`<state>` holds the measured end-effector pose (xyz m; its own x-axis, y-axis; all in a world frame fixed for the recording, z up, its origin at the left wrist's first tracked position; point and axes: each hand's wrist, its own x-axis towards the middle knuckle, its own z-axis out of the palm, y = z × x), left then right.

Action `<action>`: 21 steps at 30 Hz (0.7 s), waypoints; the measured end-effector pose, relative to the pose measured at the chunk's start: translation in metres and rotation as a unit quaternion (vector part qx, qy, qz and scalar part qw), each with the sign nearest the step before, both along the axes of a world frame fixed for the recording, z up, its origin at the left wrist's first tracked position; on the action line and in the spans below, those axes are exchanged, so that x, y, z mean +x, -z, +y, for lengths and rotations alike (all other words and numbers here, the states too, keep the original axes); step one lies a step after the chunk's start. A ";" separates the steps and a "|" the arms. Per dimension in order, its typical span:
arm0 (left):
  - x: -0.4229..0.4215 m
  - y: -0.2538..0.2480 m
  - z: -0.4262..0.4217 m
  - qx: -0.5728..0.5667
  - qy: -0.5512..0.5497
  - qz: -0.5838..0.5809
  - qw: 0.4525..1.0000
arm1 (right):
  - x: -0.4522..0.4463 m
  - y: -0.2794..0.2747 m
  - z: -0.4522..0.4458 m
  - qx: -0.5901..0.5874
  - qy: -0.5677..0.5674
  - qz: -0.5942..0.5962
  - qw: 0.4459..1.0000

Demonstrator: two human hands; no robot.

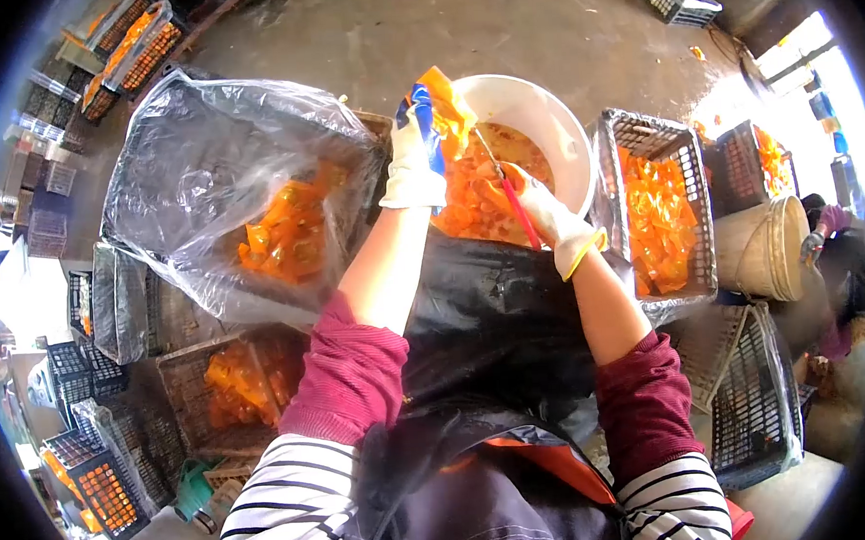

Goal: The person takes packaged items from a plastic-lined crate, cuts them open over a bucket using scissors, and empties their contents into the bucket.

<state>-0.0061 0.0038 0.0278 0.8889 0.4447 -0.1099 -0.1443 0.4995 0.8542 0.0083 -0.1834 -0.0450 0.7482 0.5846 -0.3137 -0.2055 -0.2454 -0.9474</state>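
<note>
My left hand, in a white and blue glove, grips a folded orange piece with a shiny, soft-looking surface; its kind I cannot make out. My right hand, in a white glove with a yellow cuff, is wrapped round a knife with a red handle. Its thin blade points up toward the orange piece. Both hands are over a large round white tub holding more orange pieces and liquid. Part of the right fingers is hidden against the orange pieces.
Left of the tub stands a crate lined with clear plastic, with orange pieces inside. On the right are a black crate of orange pieces and a beige bucket. Another person's gloved hand shows at far right. More crates surround me.
</note>
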 end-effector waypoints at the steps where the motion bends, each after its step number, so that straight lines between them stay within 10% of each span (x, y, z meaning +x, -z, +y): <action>1: 0.001 0.003 -0.001 0.005 0.022 -0.033 0.999 | -0.002 -0.013 0.001 -0.003 0.003 -0.004 1.000; 5: 0.003 0.003 -0.004 0.146 -0.034 0.029 0.988 | -0.002 -0.004 -0.003 0.024 0.013 0.031 0.999; 9: 0.009 0.004 0.000 -0.055 -0.021 -0.069 0.996 | -0.008 -0.024 0.002 0.001 0.007 0.039 0.999; 12: 0.017 0.027 0.002 0.160 -0.017 0.021 0.987 | -0.010 -0.025 0.007 0.126 0.066 0.028 0.989; 21: 0.015 0.028 -0.002 0.184 0.058 0.014 0.981 | -0.007 -0.036 -0.003 -0.036 0.069 -0.089 0.993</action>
<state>0.0090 0.0022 -0.0002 0.9350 0.3543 0.0131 -0.0777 0.1686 0.9826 0.0011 -0.1866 -0.0085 0.8675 0.4529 -0.2057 -0.0721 -0.2946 -0.9529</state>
